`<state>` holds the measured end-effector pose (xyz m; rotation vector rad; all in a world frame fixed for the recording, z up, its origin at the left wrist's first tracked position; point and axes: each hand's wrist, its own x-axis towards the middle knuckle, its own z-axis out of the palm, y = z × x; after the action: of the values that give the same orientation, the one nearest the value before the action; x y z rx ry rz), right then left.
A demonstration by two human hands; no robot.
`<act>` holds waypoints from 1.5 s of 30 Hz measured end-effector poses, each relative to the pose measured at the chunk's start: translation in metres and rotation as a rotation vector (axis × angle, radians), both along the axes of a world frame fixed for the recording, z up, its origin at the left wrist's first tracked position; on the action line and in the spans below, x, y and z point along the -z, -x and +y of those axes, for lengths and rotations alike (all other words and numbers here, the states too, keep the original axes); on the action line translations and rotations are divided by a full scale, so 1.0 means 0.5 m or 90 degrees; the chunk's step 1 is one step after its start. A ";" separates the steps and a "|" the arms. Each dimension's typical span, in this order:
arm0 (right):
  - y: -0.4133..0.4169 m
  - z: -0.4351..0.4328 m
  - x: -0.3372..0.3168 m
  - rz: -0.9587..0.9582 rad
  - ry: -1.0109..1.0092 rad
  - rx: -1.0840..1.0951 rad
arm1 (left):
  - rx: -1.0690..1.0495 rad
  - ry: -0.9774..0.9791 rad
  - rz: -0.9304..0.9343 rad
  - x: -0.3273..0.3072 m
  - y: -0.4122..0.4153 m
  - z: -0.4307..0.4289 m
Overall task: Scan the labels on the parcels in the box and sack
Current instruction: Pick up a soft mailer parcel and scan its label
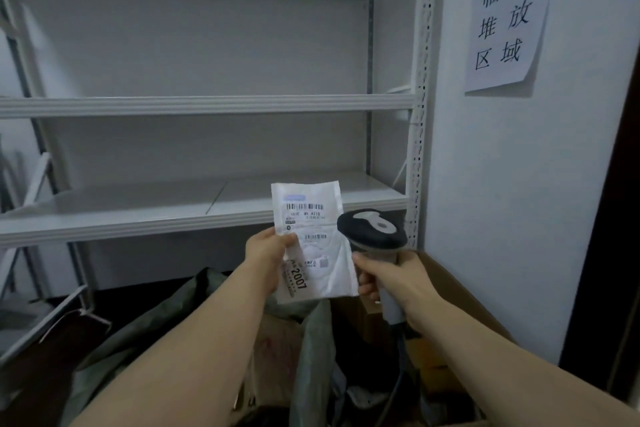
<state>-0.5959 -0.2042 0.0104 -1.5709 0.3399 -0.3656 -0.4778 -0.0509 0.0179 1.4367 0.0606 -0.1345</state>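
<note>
Fingers [288, 240] of our left hand [266, 258] pinch the parcel [311, 204] at its left edge, with the thumb laid on the front and the other fingers hidden behind it. Our bare left forearm runs up from the lower left of the view. The wrist is nearly straight, and the hand is level with the lower shelf of the white metal rack [207, 104].

We hold the parcel upright. It is a flat, crinkled white pouch, and its printed label [304, 215] with barcodes faces us. A sticker [296, 282] reading 2007 sits at its lower left corner, just below our thumb. Beneath the parcel, between our forearms, lies the open green sack [313, 350], with cardboard showing inside.

Just beside the parcel's right edge is the scanner [372, 229], its dark head level with the parcel's middle. We cannot tell whether the two touch. Our right hand [394, 276] grips the grey handle with its fingers [363, 282] curled round it, the forearm reaching in from the lower right. Under that hand is the brown cardboard box [460, 291], against the wall. A paper sign [505, 21] with large black characters hangs on the wall at upper right.
</note>
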 end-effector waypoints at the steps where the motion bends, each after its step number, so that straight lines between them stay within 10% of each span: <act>1: 0.001 0.004 -0.005 0.001 0.001 -0.015 | -0.009 0.012 -0.002 0.004 0.001 0.004; 35: -0.040 0.075 -0.023 0.035 -0.048 -0.113 | -0.054 0.103 0.053 0.047 -0.029 0.028; 45: -0.038 0.051 0.009 0.128 0.287 -0.199 | -0.072 0.118 0.088 0.034 -0.064 0.070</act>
<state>-0.5768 -0.1786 0.0060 -2.0764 0.1650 -0.0384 -0.4459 -0.0157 0.0007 1.2350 0.2363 -0.1428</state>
